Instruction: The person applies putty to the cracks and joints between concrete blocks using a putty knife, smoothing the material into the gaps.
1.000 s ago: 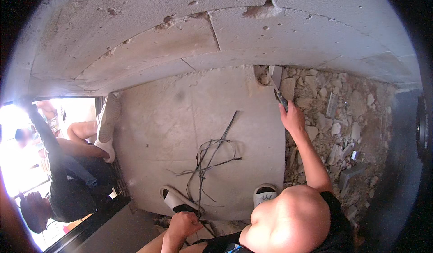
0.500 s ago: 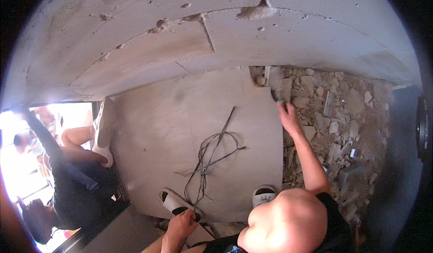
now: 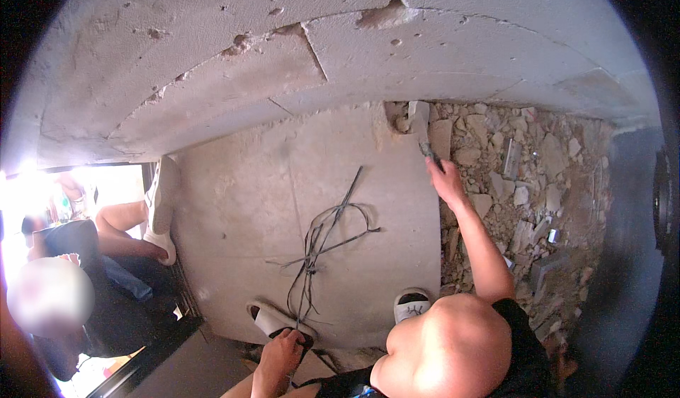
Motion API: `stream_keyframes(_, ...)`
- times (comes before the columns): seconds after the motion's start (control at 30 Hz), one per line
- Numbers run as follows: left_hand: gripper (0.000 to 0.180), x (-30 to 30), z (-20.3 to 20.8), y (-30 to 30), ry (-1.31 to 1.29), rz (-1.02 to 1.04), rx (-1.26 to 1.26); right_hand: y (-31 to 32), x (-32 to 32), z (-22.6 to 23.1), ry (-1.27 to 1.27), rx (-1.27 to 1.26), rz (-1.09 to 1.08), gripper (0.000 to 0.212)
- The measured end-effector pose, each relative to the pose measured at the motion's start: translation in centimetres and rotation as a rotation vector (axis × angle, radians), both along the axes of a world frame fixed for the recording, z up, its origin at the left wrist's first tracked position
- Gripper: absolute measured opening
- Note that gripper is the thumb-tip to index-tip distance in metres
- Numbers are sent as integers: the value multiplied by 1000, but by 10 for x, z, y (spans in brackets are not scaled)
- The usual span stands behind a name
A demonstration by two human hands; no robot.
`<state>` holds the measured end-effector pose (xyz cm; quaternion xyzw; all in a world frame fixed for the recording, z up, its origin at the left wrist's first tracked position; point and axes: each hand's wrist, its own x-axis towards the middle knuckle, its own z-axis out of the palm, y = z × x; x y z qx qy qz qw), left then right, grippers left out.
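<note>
My right hand point(image 3: 444, 178) grips the dark greenish handle of a hand tool point(image 3: 419, 118) with a pale, broad head; its exact kind is unclear. The head lies by the wall, at the notched far-right corner of a flat grey slab point(image 3: 234, 199). Rubble point(image 3: 517, 178) lies right beside it. My left hand point(image 3: 282, 352) is low, fingers curled, above my left slipper point(image 3: 273, 320); what they hold, if anything, is hidden. A tangled bundle of dark cord point(image 3: 312, 249) lies on the slab and reaches toward that hand.
A cracked, pitted block wall point(image 3: 234, 79) rises along the far side. A co-worker point(image 3: 113, 277) sits at the doorway on the left, a pale shoe point(image 3: 164, 192) against the slab's edge. My right slipper point(image 3: 412, 304) stands near the rubble. A dark bluish wall point(image 3: 627, 221) bounds the right.
The tool, blurred before, now shows sharply; my right hand has shifted slightly left with it. At the doorway the co-worker has moved head and arm. My left hand has hardly moved.
</note>
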<state>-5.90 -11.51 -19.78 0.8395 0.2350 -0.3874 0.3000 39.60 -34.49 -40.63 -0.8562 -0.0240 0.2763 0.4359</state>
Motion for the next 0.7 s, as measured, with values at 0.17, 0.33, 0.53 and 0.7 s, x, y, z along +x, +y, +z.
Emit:
stream_keyframes(0.17, 19, 21, 14, -1, 47, 76, -24, 2, 1, -3, -57, -56, 45, 52)
stream_keyframes(0.33, 18, 1, 7, 0, 30, 8, 6, 11, -6, 10, -205, 124, -99, 50)
stream_keyframes(0.53, 18, 26, 17, -3, 25, 82, 4, 3, -2, -7, -156, -9, 77, 50)
stream_keyframes(0.7, 19, 24, 12, -3, -25, 49, -16, 13, -12, 0, -173, 111, -96, 44)
